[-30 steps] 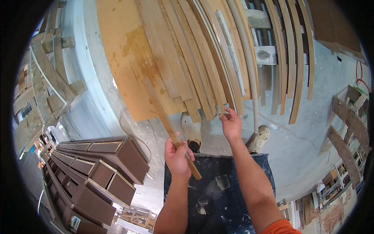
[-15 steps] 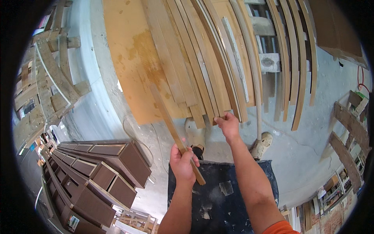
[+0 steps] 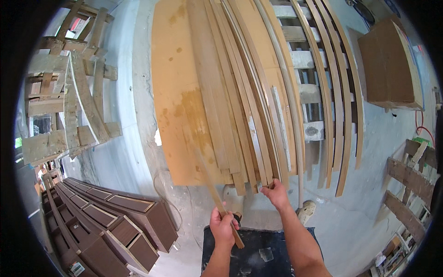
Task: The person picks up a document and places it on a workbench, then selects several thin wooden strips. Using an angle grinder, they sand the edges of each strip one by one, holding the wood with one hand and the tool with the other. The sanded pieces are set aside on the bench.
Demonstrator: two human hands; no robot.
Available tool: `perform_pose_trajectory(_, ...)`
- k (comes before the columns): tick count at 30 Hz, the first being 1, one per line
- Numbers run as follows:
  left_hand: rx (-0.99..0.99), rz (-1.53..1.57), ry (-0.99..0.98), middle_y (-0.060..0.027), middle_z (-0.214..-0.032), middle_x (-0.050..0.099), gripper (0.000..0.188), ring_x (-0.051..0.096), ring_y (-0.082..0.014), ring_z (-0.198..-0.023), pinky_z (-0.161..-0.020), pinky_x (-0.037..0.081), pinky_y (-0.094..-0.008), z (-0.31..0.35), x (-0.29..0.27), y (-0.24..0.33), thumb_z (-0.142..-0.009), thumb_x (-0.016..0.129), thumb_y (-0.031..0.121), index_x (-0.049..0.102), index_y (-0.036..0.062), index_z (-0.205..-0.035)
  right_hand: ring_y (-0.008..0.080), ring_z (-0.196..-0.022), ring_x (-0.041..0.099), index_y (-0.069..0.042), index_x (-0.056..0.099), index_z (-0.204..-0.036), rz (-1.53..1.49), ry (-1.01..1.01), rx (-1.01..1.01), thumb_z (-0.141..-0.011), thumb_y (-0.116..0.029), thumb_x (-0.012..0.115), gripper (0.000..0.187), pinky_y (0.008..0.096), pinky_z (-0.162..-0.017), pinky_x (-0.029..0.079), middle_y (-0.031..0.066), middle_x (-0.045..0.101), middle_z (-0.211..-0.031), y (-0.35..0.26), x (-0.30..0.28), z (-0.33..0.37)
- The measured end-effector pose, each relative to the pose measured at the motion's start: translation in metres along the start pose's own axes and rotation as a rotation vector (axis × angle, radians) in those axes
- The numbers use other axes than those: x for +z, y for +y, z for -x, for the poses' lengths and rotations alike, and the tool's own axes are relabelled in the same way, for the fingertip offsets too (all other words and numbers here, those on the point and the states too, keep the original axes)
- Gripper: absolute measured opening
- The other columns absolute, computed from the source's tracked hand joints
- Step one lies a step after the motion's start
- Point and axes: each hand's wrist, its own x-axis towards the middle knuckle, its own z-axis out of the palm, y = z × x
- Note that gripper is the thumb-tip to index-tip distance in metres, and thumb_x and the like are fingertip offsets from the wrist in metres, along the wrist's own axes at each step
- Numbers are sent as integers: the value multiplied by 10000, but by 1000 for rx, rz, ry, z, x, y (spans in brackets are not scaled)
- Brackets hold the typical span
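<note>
My left hand [image 3: 223,226] is closed around the near end of a thin wooden strip [image 3: 213,194]. That strip slants up and away to the left, over the orange-tan sheet, and its far part is blurred. My right hand [image 3: 278,194] pinches at the near end of one of the long wooden strips [image 3: 247,115] lying side by side on the sheet. The fingers partly cover that end, so whether it is lifted cannot be seen. Below my hands hangs a dark, stained apron [image 3: 217,254].
The orange-tan sheet [image 3: 170,138] lies under the strips. More strips [image 3: 345,138] rest across a pallet [image 3: 310,94] at the right, near a cardboard box [image 3: 385,69]. Brown cabinet-like frames [image 3: 157,231] stand lower left, and rough pallets [image 3: 69,106] lean at the far left.
The view has tilted, so the pile and sheet sit lower in it. My left hand keeps its strip. My right fingertips have shifted slightly to the right along the strip ends.
</note>
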Motion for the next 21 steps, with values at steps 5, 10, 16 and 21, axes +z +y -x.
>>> perform_pose_trajectory(5,-10,17,15,-54,-935,596,446,581,-176,-589,-449,480,-326,-1,2,-1,-886,579,-33,573,65,-1322,308,-808,687,-3,614,-956,347,11,-78,-764,-274,879,425,417,-752,547,165,712,-884,-46,4,12)
perform_pose_trajectory(10,-35,17,13,-64,-957,604,430,575,-150,-593,-480,496,-301,3,8,2,-913,570,-55,563,27,-1335,450,-929,685,-5,617,-954,476,76,-54,-758,-338,864,458,502,-807,543,242,717,-937,-55,29,13)
perform_pose_trajectory(16,-27,22,-6,-59,-930,603,407,577,-147,-597,-482,496,-297,3,8,1,-921,573,-39,574,24,-1324,453,-930,690,3,604,-959,586,104,-32,-773,-385,840,491,514,-810,547,257,712,-926,-55,37,5)
perform_pose_trajectory(21,-41,-13,1,-56,-925,594,496,582,-167,-585,-453,485,-314,3,11,3,-864,568,-33,564,54,-1353,443,-917,695,-11,607,-972,657,199,-149,-782,-361,829,456,514,-806,556,241,716,-920,-45,43,3)
